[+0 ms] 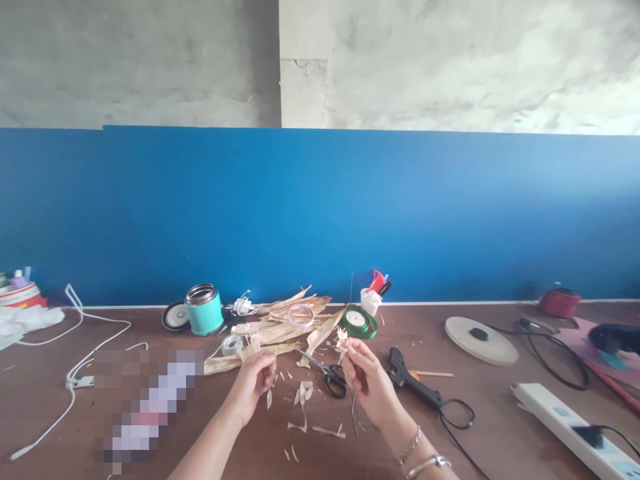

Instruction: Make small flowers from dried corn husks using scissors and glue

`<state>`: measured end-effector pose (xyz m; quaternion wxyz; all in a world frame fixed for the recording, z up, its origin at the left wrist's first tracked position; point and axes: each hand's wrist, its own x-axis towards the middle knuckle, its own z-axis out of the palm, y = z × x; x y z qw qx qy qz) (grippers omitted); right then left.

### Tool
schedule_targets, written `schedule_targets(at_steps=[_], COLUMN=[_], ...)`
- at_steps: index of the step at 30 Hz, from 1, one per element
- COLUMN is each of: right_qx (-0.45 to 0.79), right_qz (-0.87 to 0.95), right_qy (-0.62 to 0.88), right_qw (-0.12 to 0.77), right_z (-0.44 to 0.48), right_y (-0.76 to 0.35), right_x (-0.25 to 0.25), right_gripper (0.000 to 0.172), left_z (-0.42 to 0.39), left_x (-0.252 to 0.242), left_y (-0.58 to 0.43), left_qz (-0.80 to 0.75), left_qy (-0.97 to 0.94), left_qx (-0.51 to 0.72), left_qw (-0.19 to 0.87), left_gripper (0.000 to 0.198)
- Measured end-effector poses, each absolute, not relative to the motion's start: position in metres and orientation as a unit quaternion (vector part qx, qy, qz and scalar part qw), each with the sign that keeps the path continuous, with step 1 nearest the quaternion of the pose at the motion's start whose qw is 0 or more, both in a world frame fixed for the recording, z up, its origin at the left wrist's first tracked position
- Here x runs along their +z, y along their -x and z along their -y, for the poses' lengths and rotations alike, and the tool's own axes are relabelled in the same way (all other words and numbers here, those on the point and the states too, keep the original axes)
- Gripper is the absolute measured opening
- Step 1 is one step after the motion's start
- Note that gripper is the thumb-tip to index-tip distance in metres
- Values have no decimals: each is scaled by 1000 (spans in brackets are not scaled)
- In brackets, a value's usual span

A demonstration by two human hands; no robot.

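Observation:
My right hand (367, 380) pinches a small pale corn husk flower (341, 339) between thumb and fingertips. Thin dark wires (355, 413) show below that hand; whether they join the flower, I cannot tell. My left hand (254, 385) is held apart from it, fingers curled together; anything between them is too small to make out. Between the hands lie black-handled scissors (334, 381), partly behind my right hand. Cut husk scraps (303, 393) are scattered on the brown table (240, 457). Behind my hands, dried corn husks (280, 327) lie in a loose pile.
A glue gun (413, 380) lies right of my right hand, its cord trailing forward. Green ribbon (369, 325), a white cup of pens (370, 301) and a turquoise canister (204, 312) stand behind. Rightward are a round white disc (481, 341) and a power strip (575, 427).

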<state>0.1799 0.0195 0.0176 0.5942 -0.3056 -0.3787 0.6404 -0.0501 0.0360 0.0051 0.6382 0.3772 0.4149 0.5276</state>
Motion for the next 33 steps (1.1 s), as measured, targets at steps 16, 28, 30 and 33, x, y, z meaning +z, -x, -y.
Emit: schedule_targets(at_steps=[16,28,30,33], right_qx=[641,653,631,518], right_qz=[361,362,380,449], right_qy=[314,290,329,469], right_qw=[600,599,591,557], right_z=[-22,-22,-22,-26], right_y=[-183,-183,-183,-185], right_x=[17,17,16,8], right_gripper=[27,20,23,26], left_z=[-35,-38,-38,-37], left_x=[6,1,1,3], left_y=[48,50,49,49], left_qz=[-405,-399,-396,-393], left_qy=[-379,-389,-393,-398], left_qx=[534,529,530,528], left_qw=[638,640,639,639], left_gripper=[26,26,27,27])
